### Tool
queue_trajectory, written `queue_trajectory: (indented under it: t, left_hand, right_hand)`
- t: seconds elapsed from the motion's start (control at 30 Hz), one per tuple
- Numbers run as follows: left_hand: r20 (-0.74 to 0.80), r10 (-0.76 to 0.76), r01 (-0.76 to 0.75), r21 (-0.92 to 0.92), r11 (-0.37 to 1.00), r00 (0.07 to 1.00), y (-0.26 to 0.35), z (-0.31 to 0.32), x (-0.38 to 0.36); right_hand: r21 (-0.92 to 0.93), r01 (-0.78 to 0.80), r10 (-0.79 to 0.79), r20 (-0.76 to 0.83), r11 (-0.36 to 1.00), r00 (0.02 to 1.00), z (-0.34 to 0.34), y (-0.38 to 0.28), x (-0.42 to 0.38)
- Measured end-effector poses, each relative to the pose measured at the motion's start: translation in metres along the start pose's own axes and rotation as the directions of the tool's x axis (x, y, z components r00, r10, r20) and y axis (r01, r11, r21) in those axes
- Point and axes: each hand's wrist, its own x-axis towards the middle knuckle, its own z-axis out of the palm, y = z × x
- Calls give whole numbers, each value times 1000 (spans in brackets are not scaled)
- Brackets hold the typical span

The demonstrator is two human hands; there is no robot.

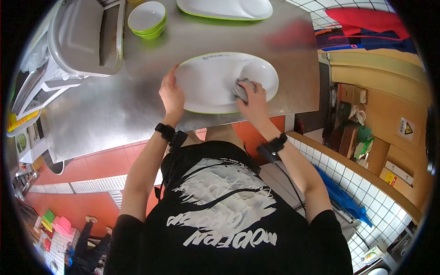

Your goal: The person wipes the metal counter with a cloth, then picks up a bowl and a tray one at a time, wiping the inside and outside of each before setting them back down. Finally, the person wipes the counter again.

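A large white oval plate [208, 85] with a green rim and a round hollow at its right end lies on the steel table. My left hand [172, 95] holds the plate's left edge, thumb side against the rim. In my right hand [254, 101] is a bunched grey cloth [240, 90], pressed on the plate near the round hollow. My fingers wrap over the cloth and hide part of it. Both wrists wear black straps with small devices.
Stacked green-and-white bowls [147, 20] and another oval plate [224, 8] stand at the back of the steel table [105, 105]. A grey plastic bin [75, 39] is at left. Red and dark cloths [366, 25] lie at right. Another person [91, 245] is at lower left.
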Motion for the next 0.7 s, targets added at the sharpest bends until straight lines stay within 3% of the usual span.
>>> queue_trajectory:
  t: [0.1, 0.17, 0.3, 0.37, 0.4, 0.47, 0.53, 0.6, 0.7]
  left_hand:
    - [21, 21, -21, 23, 1000, 1000, -2, -1, 1]
    - [15, 35, -35, -2, 999, 999, -2, 0, 2]
    - [22, 43, -41, -72, 997, 999, 2, -6, 0]
    - [66, 22, -20, -32, 999, 998, 3, -9, 1]
    - [111, -1, 0, 7, 1000, 994, 1, -9, 3]
    - [58, 65, -65, -9, 998, 996, 0, -7, 4]
    - [13, 129, -129, -25, 991, 992, -4, -5, 1]
    - [30, 66, -66, -7, 998, 997, -5, -2, 2]
    - [32, 11, -8, -86, 996, 999, 1, -5, -1]
  right_hand:
    - [79, 3, 2, -68, 997, 998, 0, 0, 3]
    - [22, 110, -111, 126, 994, 986, -12, 26, -1]
    - [13, 181, -178, 260, 983, 949, -30, 94, 1]
    - [-250, 97, -64, 137, 963, 988, -46, 95, 16]
    - [-247, 106, -75, 133, 963, 988, -50, 88, 25]
    - [-156, -34, 15, -123, 987, 992, -50, 70, 42]
    - [-170, -40, 19, -127, 985, 992, -32, 63, 57]
    - [-192, -46, 20, -134, 980, 991, -15, 53, 64]
    - [-62, 109, -115, -111, 992, 987, -5, 34, 56]
